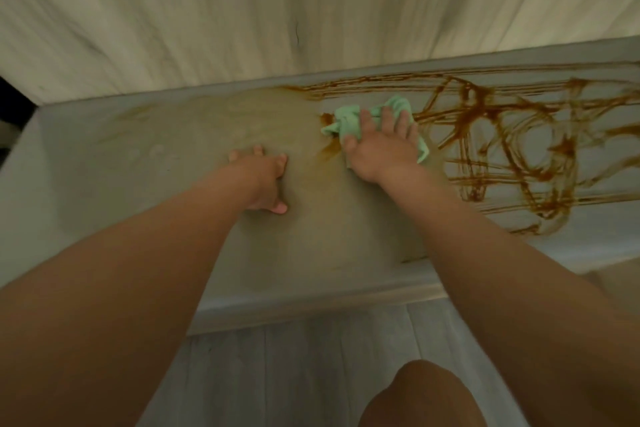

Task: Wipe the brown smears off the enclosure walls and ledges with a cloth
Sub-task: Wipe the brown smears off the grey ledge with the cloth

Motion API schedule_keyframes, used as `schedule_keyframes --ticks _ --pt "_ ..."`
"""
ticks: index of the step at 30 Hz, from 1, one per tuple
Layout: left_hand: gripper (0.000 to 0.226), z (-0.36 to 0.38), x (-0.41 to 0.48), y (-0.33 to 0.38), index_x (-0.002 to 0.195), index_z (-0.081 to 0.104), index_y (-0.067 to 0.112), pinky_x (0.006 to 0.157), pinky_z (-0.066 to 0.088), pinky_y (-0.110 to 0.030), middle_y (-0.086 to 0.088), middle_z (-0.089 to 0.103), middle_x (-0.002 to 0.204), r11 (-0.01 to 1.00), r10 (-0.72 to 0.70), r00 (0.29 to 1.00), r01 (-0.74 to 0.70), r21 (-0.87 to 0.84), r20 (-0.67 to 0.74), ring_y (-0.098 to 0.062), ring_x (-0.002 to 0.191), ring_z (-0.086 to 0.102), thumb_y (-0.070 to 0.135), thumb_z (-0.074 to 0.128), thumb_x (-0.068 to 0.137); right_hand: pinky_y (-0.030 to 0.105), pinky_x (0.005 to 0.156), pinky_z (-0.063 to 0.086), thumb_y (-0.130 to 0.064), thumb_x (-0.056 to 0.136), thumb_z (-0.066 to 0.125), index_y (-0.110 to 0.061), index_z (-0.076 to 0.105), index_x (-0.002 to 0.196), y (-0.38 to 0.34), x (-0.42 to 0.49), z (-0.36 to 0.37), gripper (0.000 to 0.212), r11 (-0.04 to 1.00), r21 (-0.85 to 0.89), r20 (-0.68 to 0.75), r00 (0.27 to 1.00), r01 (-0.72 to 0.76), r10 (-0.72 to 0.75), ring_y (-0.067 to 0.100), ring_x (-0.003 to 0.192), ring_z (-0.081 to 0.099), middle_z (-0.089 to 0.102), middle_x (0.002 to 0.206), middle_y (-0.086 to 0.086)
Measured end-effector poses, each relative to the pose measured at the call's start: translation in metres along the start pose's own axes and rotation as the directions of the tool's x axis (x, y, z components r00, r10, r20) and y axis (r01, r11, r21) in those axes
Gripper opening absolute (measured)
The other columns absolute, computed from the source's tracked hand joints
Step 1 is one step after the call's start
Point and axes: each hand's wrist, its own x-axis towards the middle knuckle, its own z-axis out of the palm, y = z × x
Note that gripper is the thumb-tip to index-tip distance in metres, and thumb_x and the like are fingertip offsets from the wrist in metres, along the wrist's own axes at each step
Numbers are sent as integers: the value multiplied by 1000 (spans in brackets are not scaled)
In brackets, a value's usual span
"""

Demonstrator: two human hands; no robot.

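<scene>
A wide pale ledge [104, 163] runs across the view below a marbled wall [242, 10]. Thick brown smears [512, 146] cover its right half; the middle carries only a faint tan haze [242, 121]. My right hand [381, 146] presses a bunched mint-green cloth [349, 120] flat against the ledge at the left border of the smears, fingers spread over it. A small dark brown blot [326, 118] sits just left of the cloth. My left hand [261, 180] rests flat on the hazy part of the ledge, fingers straight, holding nothing.
The ledge's front lip [311, 305] drops to a grey plank floor [294, 374]. My bare knee [415, 395] shows at the bottom. A dark gap [14, 100] lies at the far left end of the ledge.
</scene>
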Motion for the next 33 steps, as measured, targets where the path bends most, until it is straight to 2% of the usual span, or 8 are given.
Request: schedule_keyframes --ticks 6,8,12,15,18,21,26,33 --pt "102 1 4 -1 166 6 19 125 14 -57 -19 12 170 999 39 999 -38 24 -20 -34 159 5 59 66 93 47 129 -2 -68 103 24 -46 6 163 -18 -7 3 66 878 -74 59 881 473 -469 27 160 -6 -1 174 -1" --pt "107 5 11 -7 166 7 25 123 20 -59 -21 6 170 999 19 1000 -19 -31 -13 -42 157 7 61 70 88 44 129 1 -69 103 25 -49 9 162 5 -1 -6 64 858 -104 65 864 503 -499 22 160 -1 3 174 -6" --pt "116 12 16 -9 164 1 34 118 29 -64 -17 -4 171 993 0 1000 -1 -122 -10 -52 152 8 60 77 82 47 128 0 -67 102 19 -43 7 164 21 31 -17 67 983 -109 -6 988 150 -152 27 160 -1 1 174 -1" --pt "115 13 15 -7 164 0 38 115 30 -69 -10 -9 172 976 -12 1000 12 -218 1 -53 152 -1 55 80 82 53 127 -5 -64 103 16 -36 4 165 -24 52 -9 70 996 1 -33 996 -87 87 37 159 -7 -5 174 7" --pt "115 12 13 -6 163 2 40 113 28 -74 -7 -12 172 965 -15 1000 17 -260 10 -54 152 -7 50 82 82 51 127 -4 -62 105 18 -41 7 165 -67 53 -2 64 982 -34 3 983 184 -184 36 159 -4 1 174 3" --pt "113 8 7 -5 163 0 39 110 27 -78 -5 -14 172 960 -21 999 30 -277 38 -53 152 -10 48 81 84 43 129 2 -60 107 28 -45 17 162 -56 54 -9 58 872 -48 63 873 487 -484 24 160 3 9 174 -5" --pt "115 -1 1 -2 164 -4 37 108 27 -81 -7 -16 171 961 -26 997 46 -271 77 -52 152 -10 48 80 85 48 126 19 -48 107 31 -28 29 161 -18 89 -19 58 993 -44 -118 986 110 -115 35 155 21 23 169 10" --pt "111 1 -5 -5 164 3 38 106 27 -83 -4 -14 172 953 -17 998 33 -302 57 -48 153 -9 46 81 86 51 118 25 -33 98 41 -12 61 136 -106 119 -21 48 967 132 -196 950 -220 243 45 141 28 38 152 15"
